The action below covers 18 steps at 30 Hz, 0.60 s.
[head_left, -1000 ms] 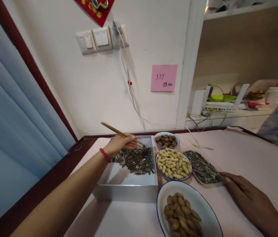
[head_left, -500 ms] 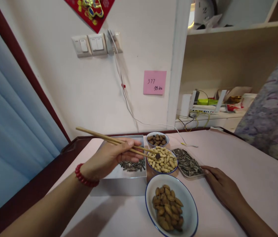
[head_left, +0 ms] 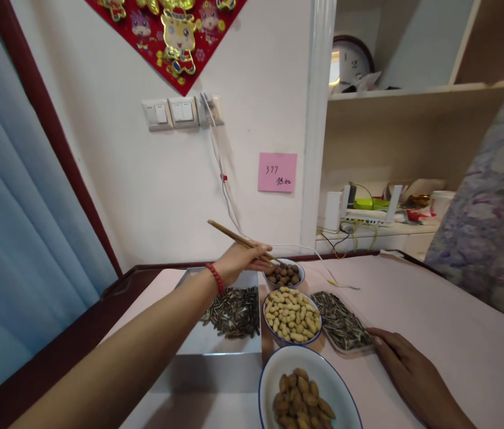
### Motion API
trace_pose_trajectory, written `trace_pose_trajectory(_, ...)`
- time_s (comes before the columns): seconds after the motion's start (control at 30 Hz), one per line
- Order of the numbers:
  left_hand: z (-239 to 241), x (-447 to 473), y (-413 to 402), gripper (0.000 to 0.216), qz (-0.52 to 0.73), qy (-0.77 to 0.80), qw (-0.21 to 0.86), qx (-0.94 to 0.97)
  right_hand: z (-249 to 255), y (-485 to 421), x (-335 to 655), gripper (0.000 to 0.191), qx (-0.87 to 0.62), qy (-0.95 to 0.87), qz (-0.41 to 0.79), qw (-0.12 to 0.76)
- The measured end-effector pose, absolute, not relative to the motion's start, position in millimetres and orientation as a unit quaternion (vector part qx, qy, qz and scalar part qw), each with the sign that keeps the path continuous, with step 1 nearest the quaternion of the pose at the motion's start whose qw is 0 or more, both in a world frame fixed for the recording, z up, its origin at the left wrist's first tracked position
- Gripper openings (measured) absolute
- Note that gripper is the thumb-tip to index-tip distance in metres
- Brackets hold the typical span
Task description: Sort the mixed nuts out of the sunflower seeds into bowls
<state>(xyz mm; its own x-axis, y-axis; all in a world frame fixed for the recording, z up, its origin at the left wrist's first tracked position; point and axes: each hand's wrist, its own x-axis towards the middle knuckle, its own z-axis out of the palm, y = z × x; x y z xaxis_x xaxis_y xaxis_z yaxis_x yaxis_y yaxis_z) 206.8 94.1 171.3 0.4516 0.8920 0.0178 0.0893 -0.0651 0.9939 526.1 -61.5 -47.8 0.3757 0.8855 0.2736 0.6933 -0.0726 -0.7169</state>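
My left hand, a red bead bracelet at its wrist, is closed round a pair of chopsticks. Their tips reach over the far bowl of round brown nuts; whether they grip a nut I cannot make out. Below my left wrist is a white box holding sunflower seeds. My right hand pinches the near right corner of a shallow tray of sunflower seeds. Between box and tray stands a bowl of peanuts.
Nearest me is a large blue-rimmed bowl of almonds. A white cable hangs down the wall and ends on the table behind the tray. To the left hangs a blue curtain; a shelf with a router stands beyond.
My left hand has moved away from me, carrying the chopsticks from above the peanuts, a dark nut at their tips, to the far bowl. My right hand stays at the tray. The view has tilted up.
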Motion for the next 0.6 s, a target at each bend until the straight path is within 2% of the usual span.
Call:
trace_pose_trajectory(0.2, 145.6, 227.0, 113.0, 0.025, 0.356, 0.390, 0.539, 0.656, -50.0, -60.9, 526.7, 0.058, -0.725, -0.532, 0.157, 0.408)
trace_pose_trajectory(0.43, 177.2, 173.2, 102.8, 0.026, 0.389, 0.375, 0.527, 0.656, -53.7, -61.5, 532.9, 0.060, -0.731, -0.522, 0.165, 0.407)
trace_pose_trajectory(0.6, 185.7, 107.6, 95.0, 0.030, 0.384, 0.432, 0.479, 0.660, -61.2, -62.8, 538.0, 0.058, -0.734, -0.517, 0.148, 0.416)
